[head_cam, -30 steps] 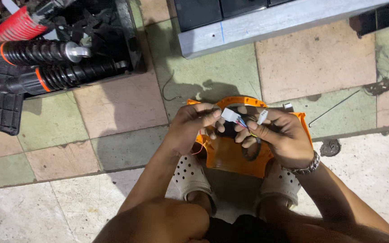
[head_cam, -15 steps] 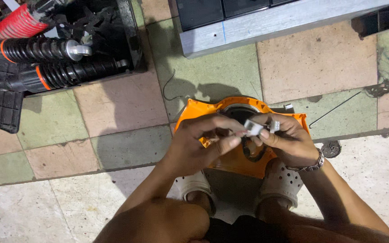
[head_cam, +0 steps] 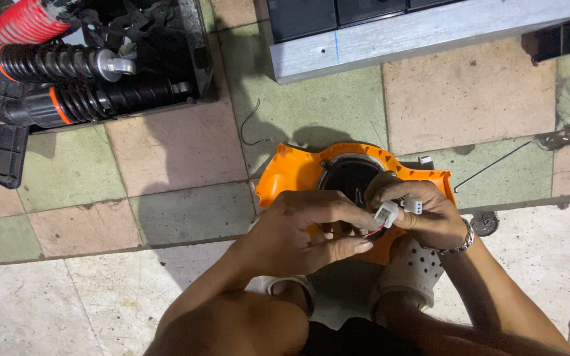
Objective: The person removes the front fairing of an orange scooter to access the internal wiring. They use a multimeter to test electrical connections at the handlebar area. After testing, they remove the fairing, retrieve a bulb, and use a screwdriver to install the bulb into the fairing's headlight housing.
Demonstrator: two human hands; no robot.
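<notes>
Moved: both hands sit lower over the housing than half a second ago.
Connector: small white plastic plug (head_cam: 386, 213) on red wires, above the orange plastic headlight housing (head_cam: 298, 173).
Right hand (head_cam: 430, 214): fingers pinched on the plug.
Left hand (head_cam: 305, 231): fingers curled at the wires.
Floor: coloured tiled floor (head_cam: 186, 151); black coil shock absorbers (head_cam: 94, 82) far left.

We see a floor (head_cam: 186, 151) of worn green, pink and pale tiles. A black tray (head_cam: 186, 59) of coil springs (head_cam: 67, 62) sits top left; a grey frame (head_cam: 430, 33) runs along the top.
</notes>
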